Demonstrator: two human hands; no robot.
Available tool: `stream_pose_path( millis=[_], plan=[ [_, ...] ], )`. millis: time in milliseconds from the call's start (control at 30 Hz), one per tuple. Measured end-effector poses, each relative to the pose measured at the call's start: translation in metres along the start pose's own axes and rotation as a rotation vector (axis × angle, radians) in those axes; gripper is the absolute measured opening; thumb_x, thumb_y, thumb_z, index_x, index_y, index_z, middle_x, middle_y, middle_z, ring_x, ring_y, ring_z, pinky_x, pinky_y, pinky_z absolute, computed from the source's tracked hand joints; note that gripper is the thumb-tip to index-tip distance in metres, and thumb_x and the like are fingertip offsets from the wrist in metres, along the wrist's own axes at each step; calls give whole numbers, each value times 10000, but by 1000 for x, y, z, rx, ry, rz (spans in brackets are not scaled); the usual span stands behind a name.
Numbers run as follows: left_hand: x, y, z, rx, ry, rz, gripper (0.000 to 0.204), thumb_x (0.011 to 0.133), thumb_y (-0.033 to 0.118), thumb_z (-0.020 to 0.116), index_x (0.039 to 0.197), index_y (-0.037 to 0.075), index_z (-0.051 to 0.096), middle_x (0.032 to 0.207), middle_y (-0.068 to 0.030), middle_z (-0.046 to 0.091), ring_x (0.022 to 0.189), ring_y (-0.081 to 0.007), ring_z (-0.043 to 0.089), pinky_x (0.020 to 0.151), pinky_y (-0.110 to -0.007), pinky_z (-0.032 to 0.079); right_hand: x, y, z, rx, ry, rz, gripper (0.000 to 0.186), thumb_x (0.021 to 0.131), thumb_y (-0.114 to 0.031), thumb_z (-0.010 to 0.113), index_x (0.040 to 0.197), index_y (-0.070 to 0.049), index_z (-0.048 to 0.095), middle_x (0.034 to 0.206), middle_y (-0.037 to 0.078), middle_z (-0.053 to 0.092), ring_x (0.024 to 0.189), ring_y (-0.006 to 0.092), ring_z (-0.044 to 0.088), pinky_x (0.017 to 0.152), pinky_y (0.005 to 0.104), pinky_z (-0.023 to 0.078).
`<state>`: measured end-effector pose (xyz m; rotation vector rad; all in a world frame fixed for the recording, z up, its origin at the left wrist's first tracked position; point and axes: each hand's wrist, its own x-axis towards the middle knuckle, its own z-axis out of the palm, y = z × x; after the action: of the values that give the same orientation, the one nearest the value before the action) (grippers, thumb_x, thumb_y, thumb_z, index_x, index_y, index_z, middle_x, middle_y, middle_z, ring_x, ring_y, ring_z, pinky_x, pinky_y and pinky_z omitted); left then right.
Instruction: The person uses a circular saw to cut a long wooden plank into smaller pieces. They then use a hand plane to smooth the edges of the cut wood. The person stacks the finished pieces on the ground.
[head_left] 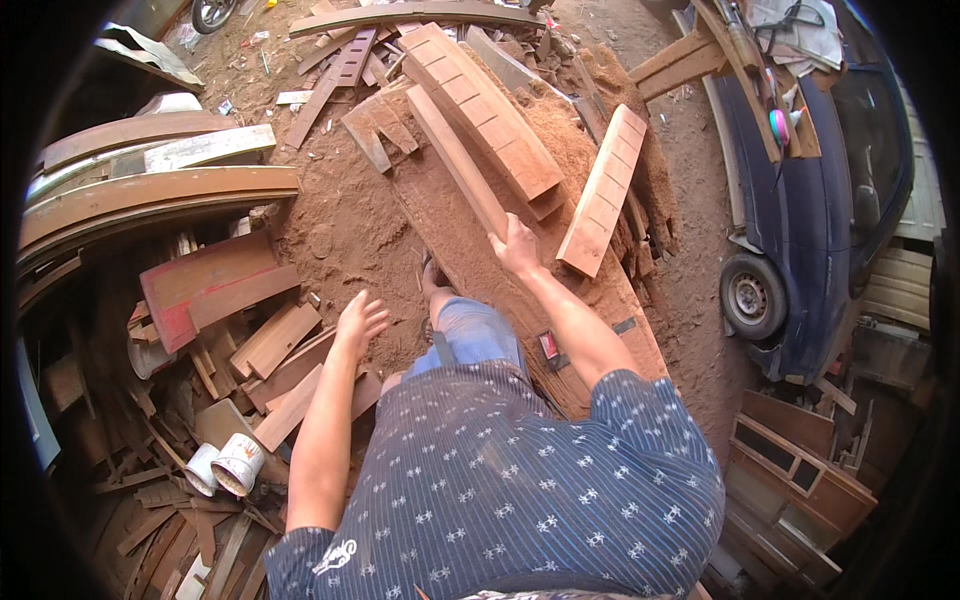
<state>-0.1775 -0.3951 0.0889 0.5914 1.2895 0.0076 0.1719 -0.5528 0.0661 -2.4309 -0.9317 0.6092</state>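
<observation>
My right hand (517, 246) is closed around the near end of a long, narrow wooden strip (452, 152). The strip slants away to the upper left over a sawdust-covered wooden bench (440, 220). Just right of it lies a thick wooden beam (485, 112) with evenly spaced cross lines. A shorter board (603, 190), marked the same way, rests at the bench's right side. My left hand (362, 322) hangs in the air left of my legs, fingers apart, holding nothing. A notched wood offcut (380, 130) sits by the strip's far end.
Piled scrap wood (280, 340) and two white buckets (238, 464) lie to my left, below curved wooden pieces (160, 200). A dark blue car (800, 220) stands at right. Sawdust heaps (570, 130) border the bench. A small red-and-black object (548, 345) is near my right arm.
</observation>
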Motion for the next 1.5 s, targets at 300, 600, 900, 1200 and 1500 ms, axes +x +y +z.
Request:
stream_pose_path(
  millis=[300,600,900,1200,1500],
  plan=[
    [-72,-234,-179,-145,423,-129,799,1041,573,444,1600,48,220,1518,-169,486,1252,-327,589,968,-458,521,-12,36,3,122,345,-85,541,920,-414,699,1267,-12,599,1223,207,654,1189,357,611,996,481,494],
    [-95,-309,-157,198,455,-288,616,1012,516,549,1445,81,494,1307,-134,603,939,-242,675,745,-388,566,-2,161,-41,-58,121,817,1430,576,-613,904,1603,-25,101,1585,396,184,1490,487,243,1183,605,292],
    [-63,-209,-120,115,443,69,512,1036,462,545,1403,105,540,1311,-101,631,956,-184,663,777,-340,543,-90,162,-107,1584,-109,305,835,826,-575,641,1466,-76,443,1384,123,563,1219,300,578,1045,516,473],
    [-41,-181,-82,335,333,15,567,1023,495,549,1427,98,530,1349,-118,625,1007,-197,664,832,-363,541,-74,244,-30,1098,333,705,951,813,-627,766,1421,60,514,1437,207,568,1346,294,524,1117,480,410],
    [-50,-146,28,396,111,282,521,1033,403,576,1419,54,552,1224,-85,682,933,-149,667,788,-282,533,-205,135,-124,952,19,719,1074,809,-642,761,1444,132,373,1421,258,523,1312,334,523,1108,484,415]
  ],
)
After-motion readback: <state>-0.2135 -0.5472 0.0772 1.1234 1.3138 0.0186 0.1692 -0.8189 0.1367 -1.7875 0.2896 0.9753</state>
